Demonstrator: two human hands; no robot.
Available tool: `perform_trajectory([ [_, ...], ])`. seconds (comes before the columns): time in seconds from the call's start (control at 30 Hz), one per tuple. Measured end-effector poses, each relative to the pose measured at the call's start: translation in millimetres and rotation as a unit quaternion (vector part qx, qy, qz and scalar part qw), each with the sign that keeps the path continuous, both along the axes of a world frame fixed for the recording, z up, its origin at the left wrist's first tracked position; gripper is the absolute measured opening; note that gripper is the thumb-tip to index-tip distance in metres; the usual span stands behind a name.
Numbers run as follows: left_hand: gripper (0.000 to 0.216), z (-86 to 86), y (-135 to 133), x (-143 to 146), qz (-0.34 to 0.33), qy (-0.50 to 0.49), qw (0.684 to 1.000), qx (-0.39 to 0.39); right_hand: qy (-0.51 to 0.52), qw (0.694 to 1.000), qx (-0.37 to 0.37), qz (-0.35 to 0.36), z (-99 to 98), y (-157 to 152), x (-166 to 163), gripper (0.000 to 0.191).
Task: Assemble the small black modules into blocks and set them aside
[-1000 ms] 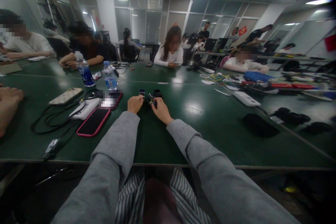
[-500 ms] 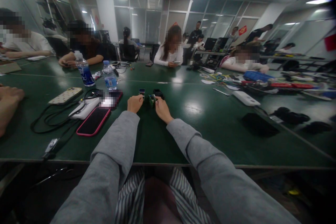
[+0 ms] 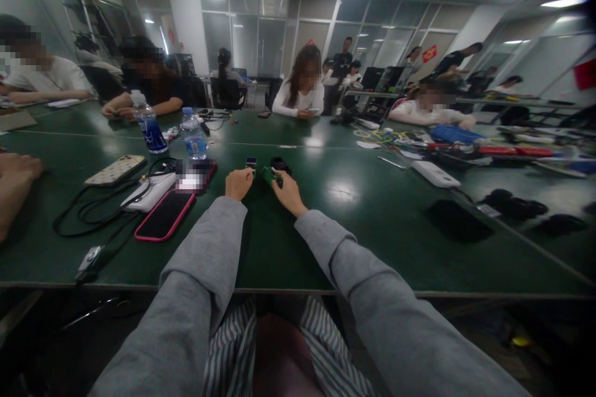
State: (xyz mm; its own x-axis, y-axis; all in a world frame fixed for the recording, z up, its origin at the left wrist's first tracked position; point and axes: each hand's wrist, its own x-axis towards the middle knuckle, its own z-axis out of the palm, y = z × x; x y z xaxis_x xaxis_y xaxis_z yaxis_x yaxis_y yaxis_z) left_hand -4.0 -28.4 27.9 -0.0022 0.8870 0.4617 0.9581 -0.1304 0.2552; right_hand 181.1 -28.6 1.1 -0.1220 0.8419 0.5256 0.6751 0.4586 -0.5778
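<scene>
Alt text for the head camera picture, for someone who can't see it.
A person's right hand pinches a small green board at a dark green table, the left hand curled beside it. A pink-cased phone and two water bottles sit to the left; other people sit around the table.

Three small parts are counted at twelve o'clock: a green board [image 3: 270, 175], a black block [image 3: 279, 164] and a dark piece [image 3: 251, 162]. Two bottles are seen at eleven o'clock, a taller bottle [image 3: 148, 130] and a shorter bottle [image 3: 193, 134]. Two phones are counted at ten o'clock, a patterned phone [image 3: 116, 169] and a pink-edged phone [image 3: 165, 214].
</scene>
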Motion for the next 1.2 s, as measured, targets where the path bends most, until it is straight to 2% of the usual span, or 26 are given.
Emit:
perform_trajectory([
  [0.2,0.03,-1.0,0,-1,-0.005,0.0,1.0,0.005,0.055,0.998,-0.035,0.008,-4.2,6,1,0.038],
  [0.43,0.03,1.7,-3,-1,-0.011,-0.014,1.0,-0.009,0.001,0.997,-0.052,-0.054,-7.8,11,2,0.038],
  [0.53,0.03,2.5,-4,0,-0.012,-0.015,1.0,-0.012,-0.016,0.997,-0.041,-0.06,-6.2,10,3,0.04],
  [0.7,0.03,-0.1,-1,0,-0.005,-0.006,1.0,-0.008,-0.012,0.997,-0.034,-0.065,-1.4,4,-1,0.045],
  [0.8,0.028,-2.7,3,-1,0.002,0.007,1.0,-0.004,-0.06,0.996,-0.02,-0.069,0.9,-1,-6,0.06],
  [0.9,0.027,-3.6,4,0,0.002,0.022,1.0,0.006,-0.104,0.994,-0.011,-0.036,0.7,-2,-8,0.06],
  [1.03,0.027,-0.6,1,1,0.006,0.027,1.0,0.006,-0.081,0.997,-0.014,0.01,0.4,-11,-3,0.055],
  [1.2,0.027,3.2,-2,0,0.003,0.014,1.0,0.011,-0.064,0.99,-0.044,0.12,11.8,-55,31,0.058],
])
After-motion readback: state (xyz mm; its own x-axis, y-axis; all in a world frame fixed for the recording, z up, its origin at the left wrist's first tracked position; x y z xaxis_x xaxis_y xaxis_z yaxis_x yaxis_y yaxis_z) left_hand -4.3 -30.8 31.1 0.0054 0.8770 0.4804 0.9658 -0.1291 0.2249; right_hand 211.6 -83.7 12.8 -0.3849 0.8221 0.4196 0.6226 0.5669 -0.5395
